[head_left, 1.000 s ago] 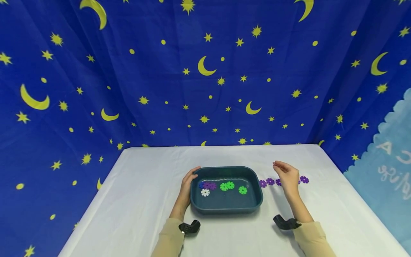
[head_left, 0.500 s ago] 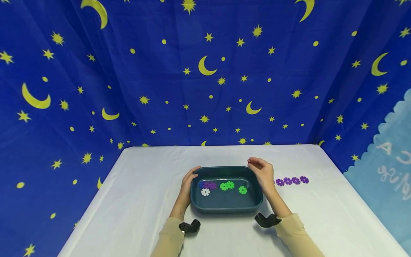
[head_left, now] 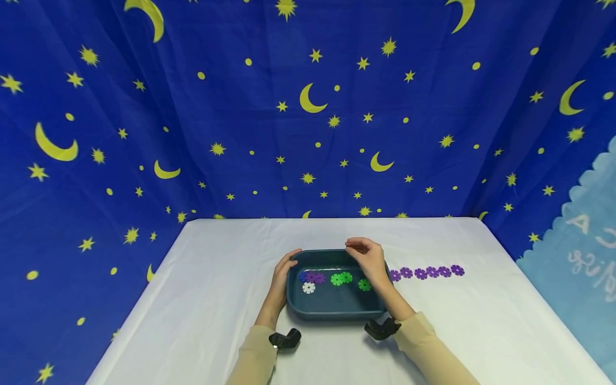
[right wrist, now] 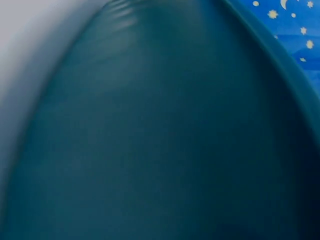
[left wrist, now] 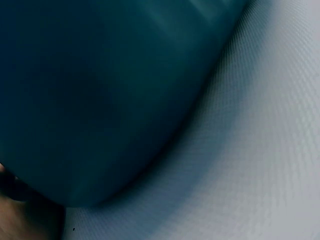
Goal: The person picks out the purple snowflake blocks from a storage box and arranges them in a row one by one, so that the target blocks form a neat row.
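Observation:
A dark teal plastic tub (head_left: 332, 315) stands on the white-covered table. My left hand (head_left: 279, 278) grips its left side, thumb at the rim and fingers along the outer wall. In the left wrist view the tub's wall (left wrist: 115, 100) fills much of the picture. My right hand (head_left: 370, 262) hovers over the tub's right part, fingers loosely bent, with nothing visible in them. Inside lie green notched discs (head_left: 337, 279), a white disc (head_left: 308, 288), purple discs (head_left: 320, 278) and a blue disc (head_left: 302, 276). The right wrist view shows only tub wall (right wrist: 150, 125) nearby.
A row of several purple notched discs (head_left: 433, 272) lies on the table (head_left: 481, 321) to the right of the tub, with a small gap in it. Behind stands a blue curtain (head_left: 240, 107) with yellow moons and stars. A light-blue panel (head_left: 582, 230) hangs at right.
My right hand has moved left from above the purple row to above the tub, uncovering the row. The left hand and the discs in the tub have stayed put.

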{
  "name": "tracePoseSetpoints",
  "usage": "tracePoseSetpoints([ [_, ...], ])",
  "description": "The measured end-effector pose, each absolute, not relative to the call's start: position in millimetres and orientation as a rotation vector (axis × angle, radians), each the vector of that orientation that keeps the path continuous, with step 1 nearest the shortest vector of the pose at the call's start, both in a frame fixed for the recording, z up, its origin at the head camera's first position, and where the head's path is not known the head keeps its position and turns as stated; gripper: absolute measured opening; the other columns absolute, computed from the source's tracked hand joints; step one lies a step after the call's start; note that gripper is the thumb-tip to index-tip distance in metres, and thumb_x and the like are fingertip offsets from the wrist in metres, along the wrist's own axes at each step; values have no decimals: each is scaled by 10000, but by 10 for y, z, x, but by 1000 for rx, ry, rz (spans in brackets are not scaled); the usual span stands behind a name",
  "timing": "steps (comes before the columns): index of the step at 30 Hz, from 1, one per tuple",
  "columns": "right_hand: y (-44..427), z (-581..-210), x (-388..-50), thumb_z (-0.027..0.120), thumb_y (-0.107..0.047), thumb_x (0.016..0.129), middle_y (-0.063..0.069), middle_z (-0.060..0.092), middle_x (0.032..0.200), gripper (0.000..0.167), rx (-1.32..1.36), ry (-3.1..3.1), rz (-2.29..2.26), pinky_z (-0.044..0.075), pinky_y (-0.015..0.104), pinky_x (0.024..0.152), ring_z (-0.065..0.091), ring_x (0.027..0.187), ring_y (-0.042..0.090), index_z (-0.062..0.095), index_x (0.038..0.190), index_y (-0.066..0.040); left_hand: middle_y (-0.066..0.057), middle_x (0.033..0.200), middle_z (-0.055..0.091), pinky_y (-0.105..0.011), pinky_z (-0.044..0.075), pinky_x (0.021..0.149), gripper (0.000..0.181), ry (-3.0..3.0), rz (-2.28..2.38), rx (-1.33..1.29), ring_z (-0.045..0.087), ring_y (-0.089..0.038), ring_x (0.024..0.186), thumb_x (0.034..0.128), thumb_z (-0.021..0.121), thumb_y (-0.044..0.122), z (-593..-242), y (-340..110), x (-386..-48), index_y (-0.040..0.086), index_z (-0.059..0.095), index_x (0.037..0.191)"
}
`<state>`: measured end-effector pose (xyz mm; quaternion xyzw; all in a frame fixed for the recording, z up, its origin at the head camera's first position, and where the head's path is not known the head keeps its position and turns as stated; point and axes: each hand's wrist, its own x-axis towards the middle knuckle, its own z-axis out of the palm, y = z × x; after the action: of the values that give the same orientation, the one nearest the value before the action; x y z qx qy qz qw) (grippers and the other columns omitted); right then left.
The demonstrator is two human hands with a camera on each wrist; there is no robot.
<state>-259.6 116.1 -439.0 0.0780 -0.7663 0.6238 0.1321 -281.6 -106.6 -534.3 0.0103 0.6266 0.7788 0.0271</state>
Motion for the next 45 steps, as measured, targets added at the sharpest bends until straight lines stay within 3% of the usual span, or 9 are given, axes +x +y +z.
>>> tracePoseSetpoints([
  [12,1016,-4838,-2820,675,34,812,315,675,944,178,449,-2247,1914,516,148,706,634,755,-14,666,959,133,-114,1407,502,-337,382,1060,465,1930,2412,37,490,-170,1257,933,416,135,-5332,-1083,-2857,27,470,1381],
  [15,965,-4883,-2850,680,32,806,314,677,956,189,550,-2299,1890,529,162,721,666,787,38,671,970,125,-102,1415,493,-373,355,1083,463,1947,2412,16,465,-191,1282,925,418,138,-5323,-1114,-2870,38,485,1372],
  [22,911,-4961,-2904,680,73,786,294,691,936,183,684,-2380,1766,534,171,707,688,851,359,680,963,122,-114,1459,445,-423,314,1120,474,1974,2373,39,418,-232,1331,932,405,145,-5334,-1109,-2881,32,461,1390],
  [31,879,-5039,-2924,709,38,766,272,691,996,280,811,-2537,1651,563,272,763,683,912,365,657,1028,122,-106,1453,449,-434,292,1130,474,1947,2396,29,405,-243,1337,930,394,144,-5325,-1097,-2850,30,464,1385],
  [40,888,-5122,-2929,729,34,744,277,678,1049,345,860,-2621,1529,548,385,830,658,983,391,641,1062,137,-102,1426,482,-354,354,1082,473,1943,2395,36,480,-151,1258,936,391,140,-5342,-1070,-2829,18,453,1389],
  [45,903,-5157,-2940,737,49,724,269,670,1085,399,921,-2667,1443,535,374,865,644,1017,382,628,1098,134,-94,1420,489,-340,351,1076,462,1940,2398,22,485,-128,1243,940,387,129,-5347,-1049,-2841,24,464,1383],
])
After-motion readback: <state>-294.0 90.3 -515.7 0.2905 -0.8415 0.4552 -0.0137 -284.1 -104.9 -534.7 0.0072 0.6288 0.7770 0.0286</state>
